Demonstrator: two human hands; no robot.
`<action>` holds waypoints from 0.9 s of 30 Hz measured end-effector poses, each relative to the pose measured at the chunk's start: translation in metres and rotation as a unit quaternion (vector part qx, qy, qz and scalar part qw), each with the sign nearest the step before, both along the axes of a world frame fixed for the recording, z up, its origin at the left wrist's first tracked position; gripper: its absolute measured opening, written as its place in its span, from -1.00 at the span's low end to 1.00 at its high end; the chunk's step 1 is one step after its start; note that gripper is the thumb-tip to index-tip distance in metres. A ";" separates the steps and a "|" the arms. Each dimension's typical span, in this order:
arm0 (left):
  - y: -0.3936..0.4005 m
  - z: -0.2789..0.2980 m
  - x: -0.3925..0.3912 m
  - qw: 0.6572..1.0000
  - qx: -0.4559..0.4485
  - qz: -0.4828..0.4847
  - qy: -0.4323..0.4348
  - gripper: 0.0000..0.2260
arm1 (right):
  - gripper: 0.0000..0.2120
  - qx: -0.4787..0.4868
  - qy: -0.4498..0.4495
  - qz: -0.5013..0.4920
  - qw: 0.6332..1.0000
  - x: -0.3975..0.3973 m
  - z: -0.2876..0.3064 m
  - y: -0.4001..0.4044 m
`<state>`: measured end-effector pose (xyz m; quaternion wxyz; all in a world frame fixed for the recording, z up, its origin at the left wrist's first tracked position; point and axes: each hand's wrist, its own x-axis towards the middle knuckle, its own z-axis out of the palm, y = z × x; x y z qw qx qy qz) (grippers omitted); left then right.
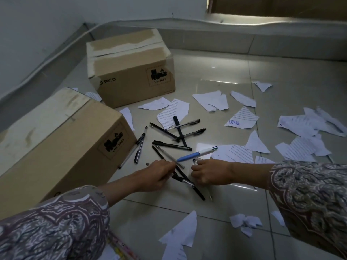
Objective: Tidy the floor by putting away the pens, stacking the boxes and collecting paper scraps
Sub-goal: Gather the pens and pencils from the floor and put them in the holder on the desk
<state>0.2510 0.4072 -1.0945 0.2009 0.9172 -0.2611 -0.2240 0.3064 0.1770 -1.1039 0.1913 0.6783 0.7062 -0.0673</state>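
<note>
Several black pens (171,144) lie scattered on the tiled floor in the middle of the view. My left hand (157,174) grips a bundle of pens (183,176) that sticks out to its right. My right hand (208,171) holds a pen tip (195,161) with curled fingers, just below a blue and white pen (197,153). Two closed cardboard boxes stand on the floor: the near box (62,143) at the left and the far box (131,72) behind it. Torn paper scraps (242,118) lie all over the right half of the floor.
A white wall and a skirting with a cable (56,51) run along the left and back. More paper scraps (180,235) lie close to me at the bottom. A patterned strip (122,248) shows at the lower edge.
</note>
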 end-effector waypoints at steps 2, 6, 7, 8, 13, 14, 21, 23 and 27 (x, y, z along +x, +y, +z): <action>0.000 0.000 0.000 1.000 0.009 0.005 0.005 -0.87 | -0.83 0.005 0.000 0.044 0.999 0.002 -0.001 0.000; -0.004 -0.004 0.002 0.999 0.021 -0.004 -0.027 -0.92 | -0.85 0.102 0.036 0.051 0.993 0.007 0.008 -0.007; -0.007 -0.005 0.003 0.999 0.021 -0.009 -0.041 -0.89 | -0.85 0.121 0.038 0.031 0.991 0.009 0.011 -0.010; -0.010 -0.005 0.004 0.998 0.019 -0.015 -0.052 -0.87 | -0.86 0.134 0.038 0.004 0.990 0.010 0.015 -0.013; -0.031 -0.014 0.012 0.993 0.012 -0.066 -0.095 -0.80 | -0.78 0.152 0.028 -0.143 0.978 0.026 0.025 -0.035; -0.036 -0.017 0.013 0.992 0.030 -0.079 -0.098 -0.78 | -0.77 0.145 0.028 -0.177 0.973 0.030 0.027 -0.039; -0.053 -0.030 0.020 0.969 0.047 -0.148 -0.190 -0.77 | -0.95 0.018 0.111 -0.391 0.913 0.028 0.029 -0.056; -0.059 -0.032 0.023 0.965 0.064 -0.153 -0.203 -0.76 | -0.91 0.005 0.134 -0.424 0.896 0.025 0.026 -0.057; -0.060 -0.037 0.027 0.967 0.046 -0.142 -0.204 -0.77 | -0.78 0.035 0.169 -0.487 0.856 0.026 0.018 -0.058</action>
